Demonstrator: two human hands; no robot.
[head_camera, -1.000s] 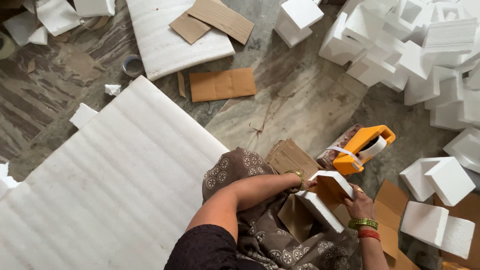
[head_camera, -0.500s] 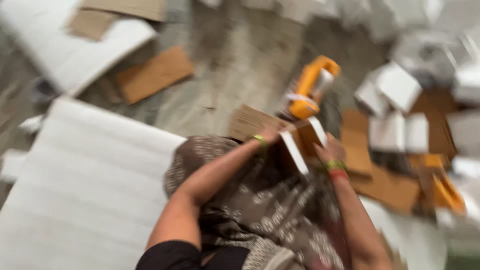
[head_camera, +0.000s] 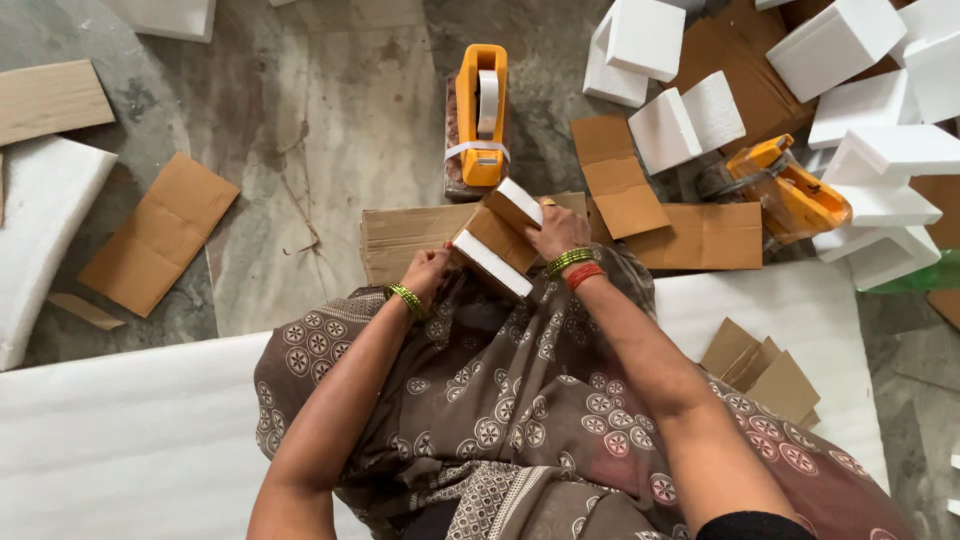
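Note:
A small block of white foam wrapped in brown cardboard (head_camera: 497, 236) sits in front of my lap. My left hand (head_camera: 430, 270) grips its near left end. My right hand (head_camera: 558, 230) grips its right side. Both wrists wear green bangles. An orange tape dispenser (head_camera: 481, 115) with a white tape roll stands on the floor just beyond the block. A flat stack of cardboard (head_camera: 400, 240) lies under the block.
A second orange tape dispenser (head_camera: 790, 190) lies to the right among white foam corner pieces (head_camera: 680, 120). Loose cardboard pieces (head_camera: 160, 230) lie at the left and cardboard scraps (head_camera: 765, 375) at the right. A white foam sheet (head_camera: 120, 440) spreads under me.
The head view has swung so the block and dispenser sit at centre. Both hands stay on the foam and cardboard block, which has turned a little.

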